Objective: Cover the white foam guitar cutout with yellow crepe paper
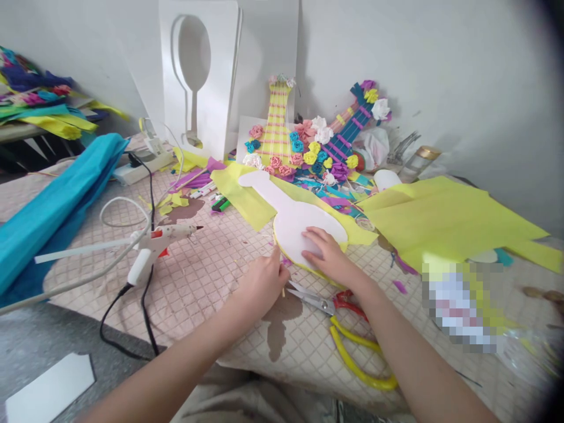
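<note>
Currently, mid-frame, the white lute-shaped cutout (293, 218) is being overlaid by the right hand (329, 254), fingers being held slightly spread; from the frame's lower left, the left hand (261, 282) is being held at the cutout's edge, index extended, any pinch being impossible to tell.

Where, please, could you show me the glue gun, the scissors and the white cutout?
Glue gun (152, 243): head view, on its body where the handle meets the barrel.
Scissors (325, 305): head view, at the metal pivot.
White cutout (291, 221): head view, on its wide rounded body.
</note>
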A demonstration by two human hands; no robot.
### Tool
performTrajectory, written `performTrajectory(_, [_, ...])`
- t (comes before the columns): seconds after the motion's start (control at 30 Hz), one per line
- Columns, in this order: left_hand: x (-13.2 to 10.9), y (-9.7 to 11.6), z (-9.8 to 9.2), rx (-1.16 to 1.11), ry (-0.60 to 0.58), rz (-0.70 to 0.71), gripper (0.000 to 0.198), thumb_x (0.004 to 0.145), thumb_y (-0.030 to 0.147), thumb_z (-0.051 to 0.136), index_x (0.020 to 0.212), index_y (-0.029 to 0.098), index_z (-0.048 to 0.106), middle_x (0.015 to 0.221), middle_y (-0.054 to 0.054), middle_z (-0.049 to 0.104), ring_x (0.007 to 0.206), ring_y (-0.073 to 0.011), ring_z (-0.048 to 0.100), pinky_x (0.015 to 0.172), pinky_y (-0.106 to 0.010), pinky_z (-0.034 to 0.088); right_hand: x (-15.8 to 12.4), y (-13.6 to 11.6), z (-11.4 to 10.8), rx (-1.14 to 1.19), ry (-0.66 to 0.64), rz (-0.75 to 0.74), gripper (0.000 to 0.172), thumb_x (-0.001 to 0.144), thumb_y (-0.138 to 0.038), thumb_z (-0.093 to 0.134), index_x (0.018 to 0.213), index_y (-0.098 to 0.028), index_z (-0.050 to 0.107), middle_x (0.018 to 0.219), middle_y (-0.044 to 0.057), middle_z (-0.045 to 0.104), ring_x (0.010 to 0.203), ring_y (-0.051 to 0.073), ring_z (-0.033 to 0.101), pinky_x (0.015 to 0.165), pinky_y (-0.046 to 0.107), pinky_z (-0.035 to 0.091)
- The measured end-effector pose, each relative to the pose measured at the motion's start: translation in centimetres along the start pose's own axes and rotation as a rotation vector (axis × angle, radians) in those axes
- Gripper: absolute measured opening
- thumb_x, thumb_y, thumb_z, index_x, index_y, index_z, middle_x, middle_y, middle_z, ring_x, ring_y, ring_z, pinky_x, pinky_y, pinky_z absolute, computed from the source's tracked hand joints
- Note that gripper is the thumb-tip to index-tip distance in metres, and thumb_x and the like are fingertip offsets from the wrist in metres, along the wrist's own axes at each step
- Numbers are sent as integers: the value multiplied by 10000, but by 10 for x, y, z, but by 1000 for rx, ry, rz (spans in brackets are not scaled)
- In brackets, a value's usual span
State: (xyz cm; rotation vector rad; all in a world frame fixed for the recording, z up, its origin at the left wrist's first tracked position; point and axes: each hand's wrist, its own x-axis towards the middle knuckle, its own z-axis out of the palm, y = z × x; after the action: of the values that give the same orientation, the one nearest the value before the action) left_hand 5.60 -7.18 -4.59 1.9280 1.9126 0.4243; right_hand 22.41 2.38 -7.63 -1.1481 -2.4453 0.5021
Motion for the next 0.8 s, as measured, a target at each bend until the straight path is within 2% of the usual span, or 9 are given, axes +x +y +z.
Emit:
performTrajectory(0.33, [2,8,2,103,8,-22,230,776,144,381,962,137,516,720,-69,651,667,-205,597,546,-290,364,0,2,4,-28,16,-5,431,818,-368,487,1195,-158,503,1315,133,430,1215,272,390,1027,453,314])
performTrajectory(0.57, [5,12,4,195,10,3,226,822,176,360,966,109,521,783,-111,649,730,-234,610,585,-312,401,1,3,5,-38,27,-7,445,810,-353,504,1188,-118,514,1304,154,445,1199,279,406,1022,445,322])
performTrajectory(0.8, [4,14,3,270,-19,30,196,826,148,376,929,117,540,814,-138,628,803,-254,612,645,-323,435,1,3,6,-40,39,-19,414,815,-362,497,1173,-154,519,1298,142,449,1195,274,415,1014,450,330])
